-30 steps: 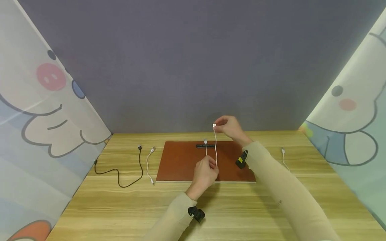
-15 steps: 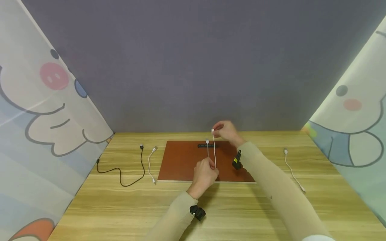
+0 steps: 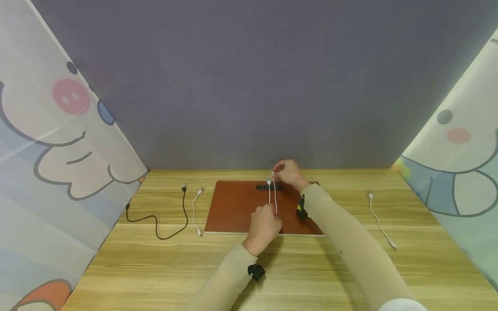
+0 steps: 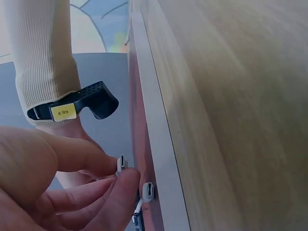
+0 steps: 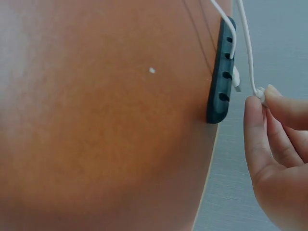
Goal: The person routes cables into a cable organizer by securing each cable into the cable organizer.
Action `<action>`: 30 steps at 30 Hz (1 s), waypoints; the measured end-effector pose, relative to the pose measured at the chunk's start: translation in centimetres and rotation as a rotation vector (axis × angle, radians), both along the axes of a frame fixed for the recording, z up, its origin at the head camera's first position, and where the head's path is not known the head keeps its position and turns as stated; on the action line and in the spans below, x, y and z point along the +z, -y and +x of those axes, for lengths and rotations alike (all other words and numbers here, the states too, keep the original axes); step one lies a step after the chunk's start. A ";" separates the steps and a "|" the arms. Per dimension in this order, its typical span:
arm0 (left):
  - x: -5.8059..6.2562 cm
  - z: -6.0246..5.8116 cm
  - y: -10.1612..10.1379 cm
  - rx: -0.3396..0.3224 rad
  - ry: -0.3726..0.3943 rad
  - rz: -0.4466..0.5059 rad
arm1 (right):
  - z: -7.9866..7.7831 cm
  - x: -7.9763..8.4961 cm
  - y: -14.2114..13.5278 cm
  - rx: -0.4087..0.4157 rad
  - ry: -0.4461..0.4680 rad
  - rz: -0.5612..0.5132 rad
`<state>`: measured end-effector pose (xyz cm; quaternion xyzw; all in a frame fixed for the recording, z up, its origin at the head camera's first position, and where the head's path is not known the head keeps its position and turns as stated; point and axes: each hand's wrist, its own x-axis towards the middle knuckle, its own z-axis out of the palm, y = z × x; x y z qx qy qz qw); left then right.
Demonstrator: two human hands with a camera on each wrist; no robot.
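Left hand (image 3: 264,224) pinches near end of white cable (image 5: 249,48), right hand (image 3: 289,173) its far plug (image 5: 261,94); likely aligning over black clip (image 5: 217,103) between hands; next calls for lowering into slot (image 5: 224,96).

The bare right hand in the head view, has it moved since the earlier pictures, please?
Yes: the right hand has moved down and left in view, closer to the long black slotted cable holder.

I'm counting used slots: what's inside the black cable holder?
A white cable sits in one slot of the black cable holder, its plug showing beyond; two slots nearer the right hand hold no cable. The cable hides its own slot's interior.
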<state>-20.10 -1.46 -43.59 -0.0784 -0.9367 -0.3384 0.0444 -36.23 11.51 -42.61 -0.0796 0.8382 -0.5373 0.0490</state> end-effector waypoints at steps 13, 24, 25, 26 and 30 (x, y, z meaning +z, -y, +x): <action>0.0 -0.1 -0.8 0.008 -0.043 -0.115 | -0.5 -1.0 0.1 -0.020 -0.018 0.092; 0.2 0.0 -1.4 0.033 -0.035 -0.244 | -0.8 -1.5 0.7 -0.020 -0.054 0.244; 0.2 0.0 -1.5 0.030 -0.036 -0.250 | -0.8 -1.4 0.8 -0.019 -0.059 0.253; 0.2 0.1 -1.5 0.025 -0.037 -0.256 | -0.8 -1.4 0.8 -0.017 -0.064 0.263; 0.2 0.1 -1.6 0.012 -0.049 -0.261 | -0.7 -1.3 0.7 -0.007 -0.071 0.295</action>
